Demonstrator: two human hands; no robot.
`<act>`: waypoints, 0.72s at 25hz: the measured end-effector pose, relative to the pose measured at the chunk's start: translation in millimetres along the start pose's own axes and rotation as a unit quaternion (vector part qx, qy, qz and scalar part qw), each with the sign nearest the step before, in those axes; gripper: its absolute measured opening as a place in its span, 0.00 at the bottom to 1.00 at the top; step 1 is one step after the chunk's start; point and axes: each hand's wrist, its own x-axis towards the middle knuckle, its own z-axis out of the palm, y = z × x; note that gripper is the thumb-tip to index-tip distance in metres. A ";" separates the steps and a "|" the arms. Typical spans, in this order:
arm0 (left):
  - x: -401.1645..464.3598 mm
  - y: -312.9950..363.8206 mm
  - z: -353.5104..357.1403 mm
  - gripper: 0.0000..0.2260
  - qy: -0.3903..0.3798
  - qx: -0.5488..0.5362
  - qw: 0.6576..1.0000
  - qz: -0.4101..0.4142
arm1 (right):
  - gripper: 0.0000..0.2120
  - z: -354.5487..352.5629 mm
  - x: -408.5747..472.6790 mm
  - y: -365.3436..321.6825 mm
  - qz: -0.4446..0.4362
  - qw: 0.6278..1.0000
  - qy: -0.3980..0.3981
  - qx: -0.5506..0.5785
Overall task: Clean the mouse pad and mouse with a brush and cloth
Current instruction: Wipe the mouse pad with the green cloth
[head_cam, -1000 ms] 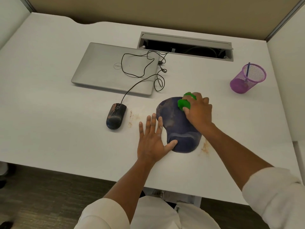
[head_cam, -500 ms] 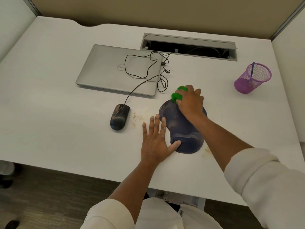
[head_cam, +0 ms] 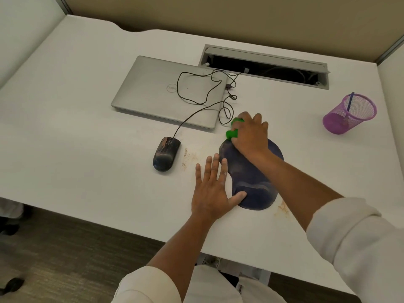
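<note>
Brushing step: right hand (head_cam: 249,136) fingers clenched round green brush (head_cam: 232,132) at mouse pad (head_cam: 251,178) far edge, left hand (head_cam: 211,189) flat, pinning pad; mouse (head_cam: 166,157) next.

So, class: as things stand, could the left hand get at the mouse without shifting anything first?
Probably yes. The left hand lies flat and holds nothing, and only bare desk with some crumbs separates it from the mouse. Lifting it would leave the mouse pad unsteadied.

white desk (head_cam: 65,132) | tan partition wall (head_cam: 218,16) | dark carpet floor (head_cam: 54,254) | grey cable tray (head_cam: 264,66)
</note>
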 end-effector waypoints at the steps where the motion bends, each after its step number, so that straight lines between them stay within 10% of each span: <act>1: -0.9 0.3 -0.6 0.45 -0.001 0.000 1.000 0.000 | 0.10 -1.9 1.4 -3.1 0.005 1.000 -0.005 0.001; 15: -1.2 -2.6 4.4 0.45 0.018 -0.015 1.000 0.006 | 0.09 23.3 -40.8 4.2 -0.266 0.956 0.082 -0.096; 18: 0.5 -2.0 4.9 0.45 0.016 -0.014 1.000 0.001 | 0.08 14.6 -21.5 2.9 -0.192 0.974 0.097 -0.076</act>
